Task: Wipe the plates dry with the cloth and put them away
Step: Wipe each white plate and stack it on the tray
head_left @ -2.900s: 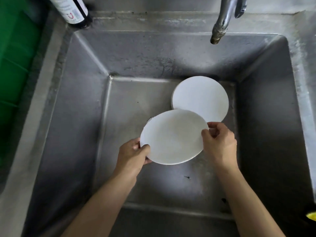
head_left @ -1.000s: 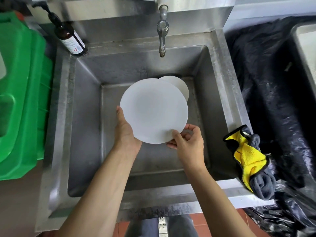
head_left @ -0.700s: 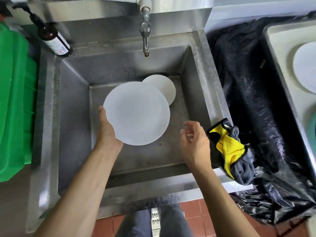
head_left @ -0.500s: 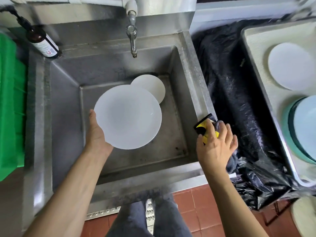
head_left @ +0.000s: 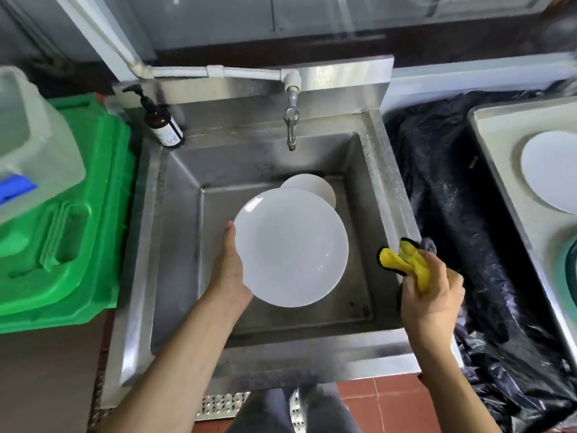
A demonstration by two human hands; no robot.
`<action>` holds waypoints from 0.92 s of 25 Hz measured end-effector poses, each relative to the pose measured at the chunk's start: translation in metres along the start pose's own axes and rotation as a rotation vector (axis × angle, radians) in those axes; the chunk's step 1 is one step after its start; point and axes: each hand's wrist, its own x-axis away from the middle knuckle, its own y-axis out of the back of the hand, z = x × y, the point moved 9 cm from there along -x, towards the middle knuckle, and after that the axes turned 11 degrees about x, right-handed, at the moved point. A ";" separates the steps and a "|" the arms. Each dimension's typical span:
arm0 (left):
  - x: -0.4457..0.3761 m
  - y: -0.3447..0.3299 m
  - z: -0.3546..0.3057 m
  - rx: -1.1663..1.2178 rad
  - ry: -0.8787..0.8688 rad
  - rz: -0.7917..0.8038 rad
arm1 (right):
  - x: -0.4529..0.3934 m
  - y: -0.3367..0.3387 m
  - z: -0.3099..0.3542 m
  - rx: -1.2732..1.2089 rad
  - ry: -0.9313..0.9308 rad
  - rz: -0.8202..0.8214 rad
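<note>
Two plates are mine to deal with: the white plate (head_left: 292, 246) I hold above the steel sink (head_left: 175, 239), and a second plate (head_left: 312, 186) lying on the sink floor behind it. My left hand (head_left: 229, 267) cups the near plate by its left rim, fingers hidden beneath, thumb along the edge. My right hand (head_left: 432, 296) has its fingers clamped on the yellow cloth (head_left: 402, 262), bunched, just right of the plate and not touching it. I judge the plate stiff, breakable and probably slick if wet, so I'd grip the rim firmly. The cloth looks soft and will mould to the plate's face. A third plate (head_left: 551, 170) sits in the tray (head_left: 499, 151) at right.
</note>
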 end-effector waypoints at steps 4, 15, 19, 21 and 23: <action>0.015 -0.006 -0.004 -0.001 0.015 -0.032 | -0.008 0.028 0.117 -0.216 0.322 -0.034; 0.035 -0.016 -0.039 -0.076 -0.089 -0.085 | 0.038 -0.034 0.233 -0.321 0.688 0.393; 0.033 -0.013 -0.039 -0.010 -0.079 -0.084 | 0.058 -0.042 0.249 -0.299 0.812 0.394; 0.033 -0.007 -0.038 0.016 -0.085 -0.111 | 0.027 -0.047 0.238 -0.288 0.592 0.344; 0.033 -0.008 -0.040 0.002 -0.102 -0.142 | 0.016 -0.050 0.236 -0.296 0.476 0.345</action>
